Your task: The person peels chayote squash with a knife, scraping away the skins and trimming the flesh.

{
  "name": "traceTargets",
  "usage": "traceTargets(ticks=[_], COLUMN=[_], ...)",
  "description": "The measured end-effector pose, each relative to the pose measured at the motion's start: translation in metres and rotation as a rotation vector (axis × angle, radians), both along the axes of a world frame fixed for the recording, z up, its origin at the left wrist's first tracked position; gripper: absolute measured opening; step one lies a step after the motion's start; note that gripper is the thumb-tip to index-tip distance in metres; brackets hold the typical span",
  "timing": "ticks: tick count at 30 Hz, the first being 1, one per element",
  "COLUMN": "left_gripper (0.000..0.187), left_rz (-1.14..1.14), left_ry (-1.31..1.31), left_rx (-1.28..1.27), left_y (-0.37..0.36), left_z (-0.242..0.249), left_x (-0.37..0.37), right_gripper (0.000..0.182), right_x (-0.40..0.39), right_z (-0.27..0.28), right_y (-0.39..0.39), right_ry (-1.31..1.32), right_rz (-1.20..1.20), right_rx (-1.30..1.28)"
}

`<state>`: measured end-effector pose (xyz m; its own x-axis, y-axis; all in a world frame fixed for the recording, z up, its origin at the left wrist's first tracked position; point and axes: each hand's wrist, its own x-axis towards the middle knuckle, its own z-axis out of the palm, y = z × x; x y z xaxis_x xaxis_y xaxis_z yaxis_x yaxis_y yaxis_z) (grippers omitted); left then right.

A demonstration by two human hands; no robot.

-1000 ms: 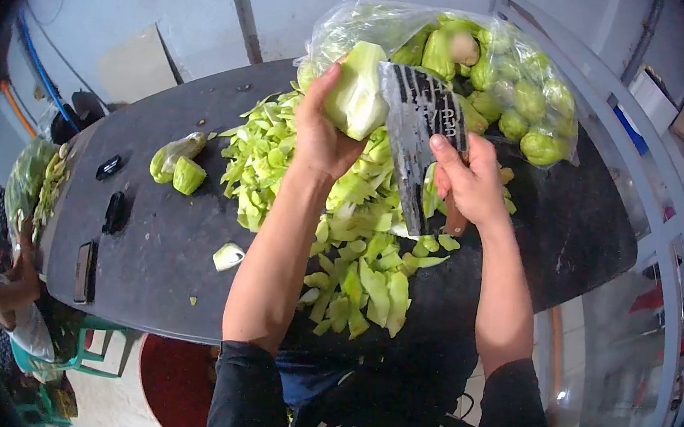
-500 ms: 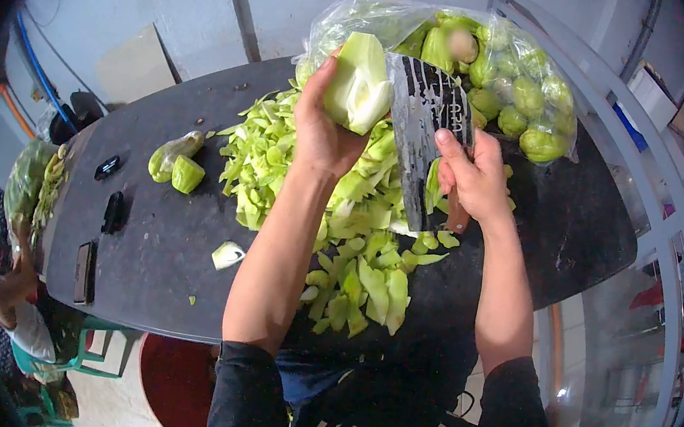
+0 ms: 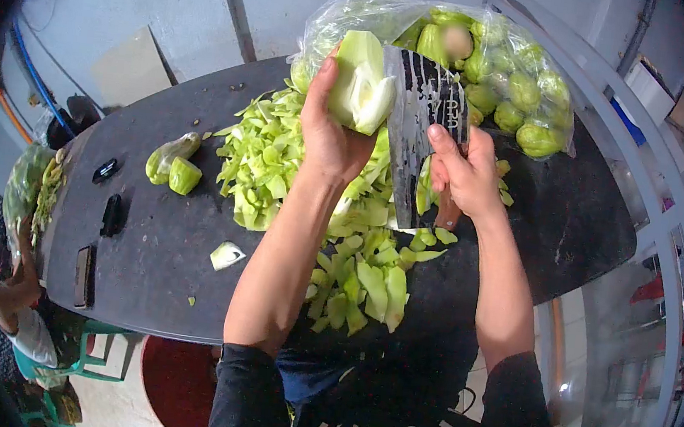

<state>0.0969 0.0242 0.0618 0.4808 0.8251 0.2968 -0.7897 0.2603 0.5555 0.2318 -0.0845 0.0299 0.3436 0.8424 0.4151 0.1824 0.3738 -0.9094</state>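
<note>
My left hand (image 3: 336, 129) is closed around a pale green peeled chayote (image 3: 362, 82), raised above the table. In my right hand (image 3: 465, 172) is a broad cleaver (image 3: 417, 130) with a dark, scraped blade and a brown handle, its blade edge just right of the chayote. My right thumb lies along the blade. Below both hands spreads a heap of cut green chayote pieces (image 3: 265, 155), with flatter slices (image 3: 376, 288) nearer my body. The heap is partly hidden by my left forearm.
A clear plastic bag (image 3: 328, 24) of whole chayotes (image 3: 526, 91) stands at the back. Chayote chunks (image 3: 185, 176), a cut piece (image 3: 227, 256) and small dark items (image 3: 112, 214) lie on the black table (image 3: 152, 277). Another person (image 3: 23, 313) sits far left; metal rails (image 3: 654, 180) stand right.
The cleaver has shifted slightly leftward relative to my right hand's surroundings, and its blade is now closer to the chayote. My left hand keeps its grip with little movement.
</note>
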Motion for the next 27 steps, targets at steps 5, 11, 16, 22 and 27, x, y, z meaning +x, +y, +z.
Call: traceTargets(ticks=[5,11,16,22,27], left_gripper=[0.054,0.053,0.052,0.043,0.043], left_rz=[-0.059,-0.093,-0.095,-0.195,-0.014], left_ry=[0.016,0.014,0.045,0.133,0.223], left_rx=[0.06,0.124,0.128,0.035,0.042], left_y=[-0.006,-0.01,-0.01,0.007,0.001], left_z=[-0.004,-0.007,-0.01,-0.021,-0.016], left_x=[0.002,0.008,0.01,0.002,0.009], right_gripper=[0.031,0.034,0.032,0.029,0.029], right_x=[-0.002,-0.005,-0.004,-0.005,-0.006], right_z=[0.001,-0.007,-0.01,-0.005,-0.007], right_y=[-0.001,0.006,0.009,0.006,0.008], right_ry=[0.028,0.082,0.119,0.14,-0.008], right_rz=[0.041,0.047,0.065,0.116,0.019], right_rx=[-0.001,0.021,0.043,-0.002,-0.07])
